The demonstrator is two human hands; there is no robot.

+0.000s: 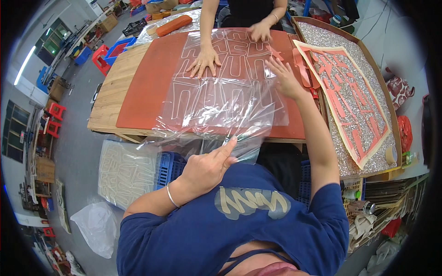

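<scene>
A clear plastic film [216, 122] lies over the red board, its near part creased and hanging past the front edge. My left hand [209, 163] is closed on that near edge, thumb up, close to my body. White outlined shapes show on a clear sheet [235, 69] beneath or in the film; I cannot tell which. My right hand [285, 78] is open, fingers apart, at the right side of the sheet. Across the table a co-worker's one hand [205, 60] presses flat on the sheet; their other hand [261, 31] is at its far edge.
The red board [145, 87] rests on a wooden table [108, 92]. To the right, a glittery tray [363, 55] bears a cream-bordered sheet with coral cutouts [340, 103] and a tape roll [391, 155]. Outlined sheets [126, 172] sit low left beside a blue crate [168, 170].
</scene>
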